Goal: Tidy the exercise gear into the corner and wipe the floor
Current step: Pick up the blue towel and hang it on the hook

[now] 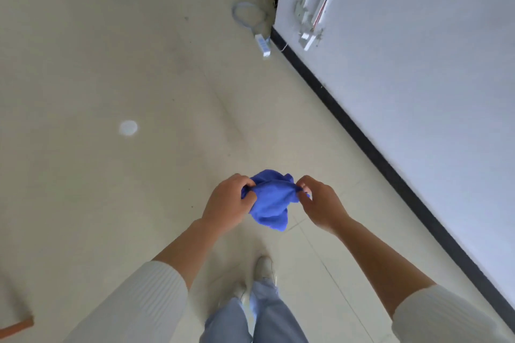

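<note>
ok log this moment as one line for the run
stage: cloth prep | hands: left hand and right hand gripping blue cloth | floor: not yet wiped

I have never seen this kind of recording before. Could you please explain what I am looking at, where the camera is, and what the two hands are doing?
There is no machine here. The single picture comes from a camera worn on a person's head, looking forward and down, so you see that person's own arms in white ribbed sleeves and their feet below. The left hand and the right hand both grip a crumpled bright blue cloth, held in the air between them above the pale tiled floor. On the floor lie a white power strip with a looped cable, near a white wall with a black skirting board, and a small round white spot, whose nature I cannot tell.
</note>
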Demonstrator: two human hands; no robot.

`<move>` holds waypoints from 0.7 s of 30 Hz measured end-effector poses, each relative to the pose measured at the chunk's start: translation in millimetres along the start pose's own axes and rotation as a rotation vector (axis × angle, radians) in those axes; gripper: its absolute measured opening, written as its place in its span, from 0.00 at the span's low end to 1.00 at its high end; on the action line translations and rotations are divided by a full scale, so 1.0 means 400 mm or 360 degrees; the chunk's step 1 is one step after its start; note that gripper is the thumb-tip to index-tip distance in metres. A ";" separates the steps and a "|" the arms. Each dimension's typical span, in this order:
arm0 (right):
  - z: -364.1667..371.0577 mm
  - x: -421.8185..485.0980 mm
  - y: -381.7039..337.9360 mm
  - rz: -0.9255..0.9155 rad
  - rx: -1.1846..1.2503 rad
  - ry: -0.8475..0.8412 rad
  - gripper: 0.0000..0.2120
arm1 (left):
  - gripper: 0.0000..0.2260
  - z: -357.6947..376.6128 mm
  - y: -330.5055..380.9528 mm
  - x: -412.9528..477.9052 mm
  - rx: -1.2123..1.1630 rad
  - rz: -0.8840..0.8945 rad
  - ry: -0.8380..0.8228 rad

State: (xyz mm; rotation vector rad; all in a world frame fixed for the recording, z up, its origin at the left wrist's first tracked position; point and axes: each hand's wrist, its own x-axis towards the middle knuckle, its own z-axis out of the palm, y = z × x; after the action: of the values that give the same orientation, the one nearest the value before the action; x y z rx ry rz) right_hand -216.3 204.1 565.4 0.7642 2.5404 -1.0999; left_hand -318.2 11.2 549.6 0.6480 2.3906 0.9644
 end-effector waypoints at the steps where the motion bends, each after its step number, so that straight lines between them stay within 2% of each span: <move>1: -0.044 -0.050 -0.026 0.0011 0.0054 0.0049 0.13 | 0.06 -0.031 0.050 -0.022 -0.0022 0.0024 0.0003; 4: -0.143 -0.129 -0.080 0.0042 0.0145 0.0145 0.07 | 0.06 -0.096 0.155 -0.048 -0.0053 0.0090 -0.0008; 6: -0.232 -0.284 -0.098 0.0104 0.0298 0.0457 0.07 | 0.07 -0.141 0.288 -0.102 0.0009 0.0335 -0.0139; 10: -0.303 -0.341 -0.113 0.0062 0.0444 0.0560 0.06 | 0.13 -0.160 0.376 -0.090 -0.0018 0.0454 -0.0227; 13: -0.359 -0.458 -0.103 0.0079 0.0628 0.0775 0.06 | 0.23 -0.145 0.486 -0.111 0.0001 0.0569 -0.0503; 16: -0.418 -0.566 -0.079 0.0076 0.0703 0.0920 0.07 | 0.27 -0.103 0.607 -0.126 0.0114 0.0668 -0.0800; 18: -0.457 -0.638 -0.056 0.0064 0.0753 0.1003 0.07 | 0.25 -0.063 0.685 -0.149 0.0168 0.0760 -0.1023; 21: -0.514 -0.756 -0.009 0.0052 0.0842 0.1120 0.07 | 0.08 0.021 0.809 -0.204 0.0307 0.1004 -0.1131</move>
State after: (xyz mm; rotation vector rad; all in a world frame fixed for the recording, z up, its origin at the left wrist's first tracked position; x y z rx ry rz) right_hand 23.7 244.6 838.1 1.5520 2.7509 -1.7751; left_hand -171.0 174.9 800.6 1.5736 1.6635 0.5677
